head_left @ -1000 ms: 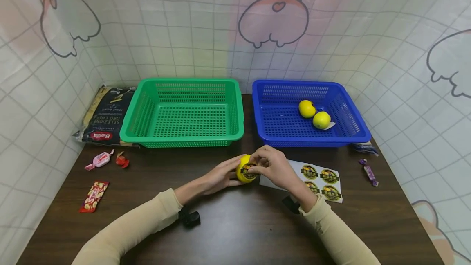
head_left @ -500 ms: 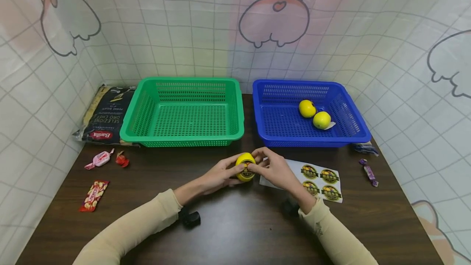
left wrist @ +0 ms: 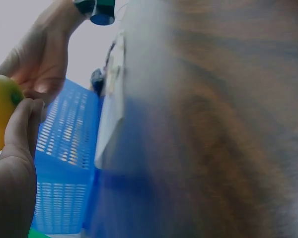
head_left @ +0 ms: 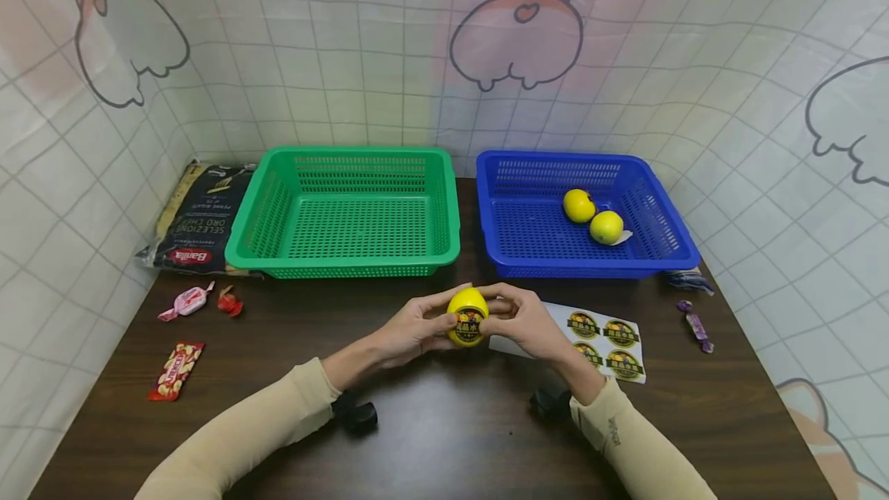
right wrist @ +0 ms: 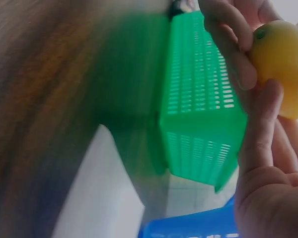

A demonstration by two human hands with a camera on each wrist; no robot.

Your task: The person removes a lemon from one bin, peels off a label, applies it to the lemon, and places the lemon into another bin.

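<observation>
A yellow lemon (head_left: 468, 317) with a round dark sticker on its near side is held just above the dark wooden table (head_left: 444, 438), in front of the two baskets. My left hand (head_left: 415, 325) grips it from the left and my right hand (head_left: 522, 321) grips it from the right, fingers curled round it. The lemon (left wrist: 1, 117) shows at the left edge of the left wrist view and again, as the lemon (right wrist: 282, 67), at the upper right of the right wrist view. A white sticker sheet (head_left: 603, 338) with several round stickers lies just right of my right hand.
An empty green basket (head_left: 346, 211) stands behind the hands on the left. The blue basket (head_left: 583, 253) on the right holds two lemons (head_left: 592, 216). A pasta bag (head_left: 197, 218) lies far left. Wrapped candies (head_left: 186, 302) lie at left, another candy (head_left: 696, 325) at right.
Both hands have raised the lemon slightly and turned it, so its sticker now faces me squarely. The right thumb has moved off the sticker to the lemon's side.
</observation>
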